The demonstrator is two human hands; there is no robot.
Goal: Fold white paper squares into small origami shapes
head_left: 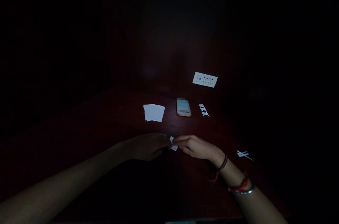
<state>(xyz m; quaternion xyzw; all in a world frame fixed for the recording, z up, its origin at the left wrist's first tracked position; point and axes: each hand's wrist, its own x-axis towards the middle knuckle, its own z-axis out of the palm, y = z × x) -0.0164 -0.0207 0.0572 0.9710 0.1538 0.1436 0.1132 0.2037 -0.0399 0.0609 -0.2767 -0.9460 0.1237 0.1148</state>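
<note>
A small piece of white paper [174, 148], seemingly folded, lies on the dark red table between my two hands. From the left, my left hand [148, 147] has its fingers together, their tips gripping the paper's edge. On the other side, my right hand [195, 147] holds the paper too, its index fingertip resting on top and the thumb side turned down toward the table. Both sets of fingertips nearly meet and cover part of the paper. Red thread bracelets [239, 187] and a metal bangle [246, 192] circle my right wrist and forearm.
Beyond my hands lies a stack of white paper sheets [154, 112]. A phone [183, 107] with a blurred screen is right of it, then several small folded paper pieces [203, 110]. Thin paper strips [243, 154] lie at the right. A white wall socket [204, 79] is behind. Surroundings are very dark.
</note>
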